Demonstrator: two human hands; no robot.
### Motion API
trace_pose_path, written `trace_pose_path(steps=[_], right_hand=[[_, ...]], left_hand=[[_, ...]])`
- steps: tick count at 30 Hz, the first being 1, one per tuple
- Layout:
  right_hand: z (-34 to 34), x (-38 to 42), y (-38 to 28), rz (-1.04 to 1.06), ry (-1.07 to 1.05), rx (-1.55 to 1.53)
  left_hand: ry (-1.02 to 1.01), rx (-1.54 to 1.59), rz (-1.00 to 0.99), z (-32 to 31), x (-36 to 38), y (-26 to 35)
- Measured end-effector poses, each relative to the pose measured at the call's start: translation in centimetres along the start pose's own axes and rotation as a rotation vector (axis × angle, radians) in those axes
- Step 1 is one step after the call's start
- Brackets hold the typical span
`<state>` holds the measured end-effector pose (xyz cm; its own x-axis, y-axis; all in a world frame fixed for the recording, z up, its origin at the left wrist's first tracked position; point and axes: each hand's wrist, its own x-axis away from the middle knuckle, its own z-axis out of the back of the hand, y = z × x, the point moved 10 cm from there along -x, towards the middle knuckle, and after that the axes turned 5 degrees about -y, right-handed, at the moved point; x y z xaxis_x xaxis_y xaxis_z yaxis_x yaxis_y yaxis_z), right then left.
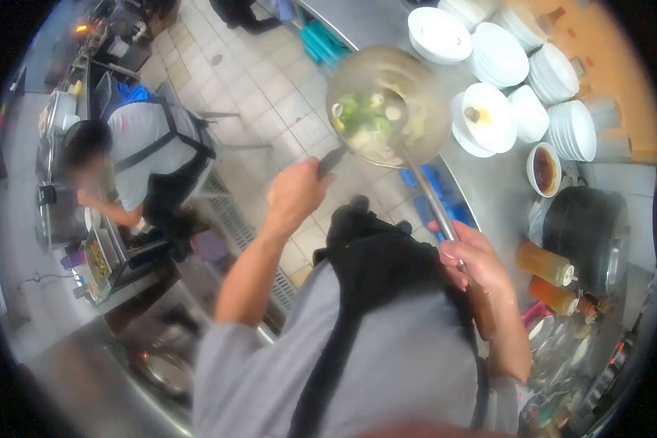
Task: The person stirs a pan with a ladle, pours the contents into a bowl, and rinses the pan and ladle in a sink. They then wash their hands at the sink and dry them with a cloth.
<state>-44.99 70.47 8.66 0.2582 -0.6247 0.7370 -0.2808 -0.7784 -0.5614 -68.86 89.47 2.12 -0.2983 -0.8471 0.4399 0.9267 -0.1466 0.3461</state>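
My left hand (298,191) is closed around the dark handle of a wok (425,73), held up at the counter's edge. Green vegetables and pale pieces (365,120) lie inside the wok. My right hand (474,255) grips the long metal shaft of a ladle (434,201). Its wooden end points back along my forearm, and its bowl is down among the food. Just right of the wok, a white bowl (482,139) with something yellow and a brown piece in it stands on the counter.
Stacked white bowls (498,55) and plates (573,131) crowd the steel counter (463,164). Nearby are a bowl of dark sauce (544,169), a large black round container (588,230) and squeeze bottles (544,263). At left, a co-worker (150,146) bends over another work surface. Blue crates (442,193) sit below the counter.
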Motion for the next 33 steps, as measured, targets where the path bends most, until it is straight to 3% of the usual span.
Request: trace_pose_path(steps=[9, 16, 18, 33], right_hand=[[-1.1, -0.9, -0.4, 0.011, -0.169, -0.515], [0.0, -0.4, -1.0, 0.093, -0.122, -0.414], [0.5, 0.4, -1.4, 0.104, -0.071, -0.349], [2.8, 4.0, -1.9, 0.228, -0.003, -0.473]], left_hand=[[0.001, -0.015, -0.019, 0.4, -0.9, 0.2], [-0.067, 0.056, 0.017, -0.4, -0.8, -0.2], [0.002, 0.052, -0.023, -0.9, -1.0, -0.5], [-0.022, 0.131, -0.010, -1.7, -1.6, -0.3]])
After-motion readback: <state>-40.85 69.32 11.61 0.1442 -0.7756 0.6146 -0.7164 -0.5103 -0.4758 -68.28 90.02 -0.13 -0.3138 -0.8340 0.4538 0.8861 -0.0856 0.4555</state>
